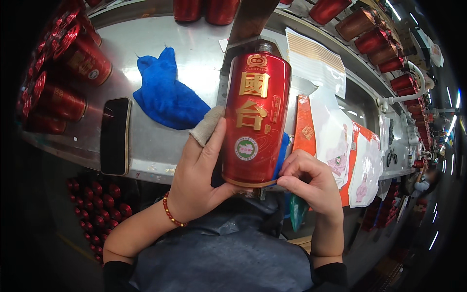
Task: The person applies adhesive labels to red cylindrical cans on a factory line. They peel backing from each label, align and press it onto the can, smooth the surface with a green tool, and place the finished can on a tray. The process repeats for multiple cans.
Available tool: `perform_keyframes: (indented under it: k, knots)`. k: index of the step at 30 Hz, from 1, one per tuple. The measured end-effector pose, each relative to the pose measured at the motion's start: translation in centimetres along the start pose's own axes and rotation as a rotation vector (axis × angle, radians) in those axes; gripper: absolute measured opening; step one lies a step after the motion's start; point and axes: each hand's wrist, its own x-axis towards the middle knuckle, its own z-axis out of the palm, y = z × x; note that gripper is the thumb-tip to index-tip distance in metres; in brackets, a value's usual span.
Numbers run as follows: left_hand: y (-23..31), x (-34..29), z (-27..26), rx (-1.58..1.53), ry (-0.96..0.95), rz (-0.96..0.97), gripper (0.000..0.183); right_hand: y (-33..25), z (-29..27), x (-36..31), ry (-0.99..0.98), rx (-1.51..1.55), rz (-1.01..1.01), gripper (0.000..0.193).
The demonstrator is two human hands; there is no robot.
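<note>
A glossy red bottle (pixel 255 117) with raised gold characters, a round green-and-white sticker and a clear neck stands tilted in front of me. My left hand (pixel 197 168) grips its lower left side, thumb under the base; a beige cloth cover (pixel 208 127) wraps some of its fingers. At the bottle's lower right edge, my right hand (pixel 309 180) has thumb and forefinger pinched together, touching the rim. Whether a small thing sits in that pinch is hidden. A strip of blue (pixel 280 158) shows between bottle and right fingers.
A blue cloth (pixel 168 95) and a phone (pixel 116 136) lie on the metal table (pixel 194 56). Red bottles (pixel 61 100) crowd the left. Orange and white printed sheets (pixel 321 131) lie at right, with scissors (pixel 392 156) beyond. More red bottles (pixel 372 39) line a rack.
</note>
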Motion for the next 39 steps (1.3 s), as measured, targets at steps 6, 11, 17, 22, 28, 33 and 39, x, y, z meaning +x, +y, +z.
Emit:
perform_keyframes:
  k: [6, 11, 17, 22, 28, 33, 39]
  knots:
    - [0.5, -2.6, -0.9, 0.102, 0.053, 0.195, 0.071, 0.7, -0.1, 0.9, -0.038, -0.029, -0.006, 0.019]
    - [1.3, -2.2, -0.5, 0.298, 0.066, 0.543, 0.026, 0.9, -0.2, 1.2, -0.056, 0.015, 0.015, 0.019]
    - [2.4, -0.3, 1.4, 0.389, 0.039, 0.611, 0.031, 0.4, -0.5, 0.9, -0.062, 0.039, 0.042, 0.016]
    - [2.5, 2.2, 0.7, 0.406, -0.008, 0.389, 0.049, 0.1, -1.3, 0.3, -0.063, 0.034, 0.041, 0.014]
    - [2.4, 1.8, 0.5, 0.253, 0.125, 0.208, 0.048, 0.3, -1.2, 0.4, -0.056, 0.060, 0.050, 0.015]
    - [0.8, 0.4, 0.0, 0.057, 0.130, 0.072, 0.082, -0.4, -0.7, 0.9, -0.099, 0.000, 0.025, 0.015]
    - [0.4, -1.6, -0.5, 0.104, 0.108, 0.133, 0.068, -0.5, -0.4, 1.3, -0.115, -0.012, 0.050, 0.016]
